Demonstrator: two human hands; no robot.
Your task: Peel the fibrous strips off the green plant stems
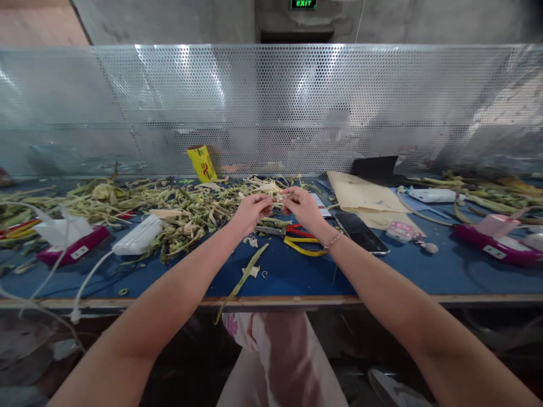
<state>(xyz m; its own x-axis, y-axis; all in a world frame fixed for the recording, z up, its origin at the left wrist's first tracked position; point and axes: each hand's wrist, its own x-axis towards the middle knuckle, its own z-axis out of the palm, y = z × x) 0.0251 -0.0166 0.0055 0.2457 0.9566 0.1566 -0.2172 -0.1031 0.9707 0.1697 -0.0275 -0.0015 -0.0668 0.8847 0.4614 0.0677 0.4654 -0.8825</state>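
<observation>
My left hand point(253, 213) and my right hand point(302, 208) meet above the middle of the table, fingers pinched close together. Between the fingertips shows a small pale plant piece point(278, 198), partly covered by the fingers. Directly beyond them lies a heap of wilted green and pale plant scraps point(199, 209), spreading to the left. Scissors point(303, 250) with red and yellow handles lie under my right wrist, blades toward the left. A long flat green stem point(246, 272) lies nearer to me and hangs over the front edge.
Right of my hands are a dark phone point(360, 232), brown paper point(365, 192) and a pink case point(400, 231). Purple power strips point(80, 247) stand at both sides, with a white charger point(138, 234) and cables at left. A yellow tube point(202, 163) stands before the perforated metal screen point(271, 102).
</observation>
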